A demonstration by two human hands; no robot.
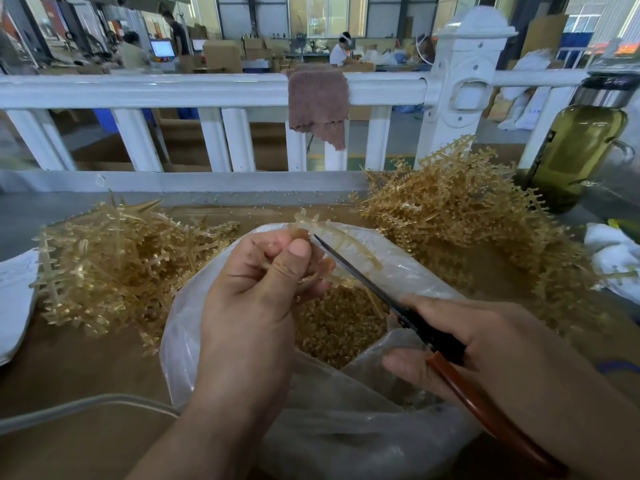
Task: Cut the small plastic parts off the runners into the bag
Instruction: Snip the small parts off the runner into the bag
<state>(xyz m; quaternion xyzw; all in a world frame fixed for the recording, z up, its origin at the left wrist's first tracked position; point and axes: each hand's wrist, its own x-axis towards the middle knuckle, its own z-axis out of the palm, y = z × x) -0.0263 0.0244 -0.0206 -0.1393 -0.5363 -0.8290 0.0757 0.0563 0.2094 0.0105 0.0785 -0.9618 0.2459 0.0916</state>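
My left hand [256,289] pinches a translucent amber runner [349,244] above the open mouth of a clear plastic bag [207,306]. My right hand [491,348] grips scissors [398,306] with red-brown handles and dark blades. The blade tips lie against the runner just beside my left fingertips. Inside the bag lies a heap of small amber cut parts [339,323]. The lower part of the runner is hidden behind my left fingers.
A pile of amber runners [114,268] lies left of the bag, a taller pile [467,216] at the right. A white railing [207,91] with a brown cloth [318,102] runs behind the table. A green bottle [575,150] stands far right. White paper [14,299] lies at the left edge.
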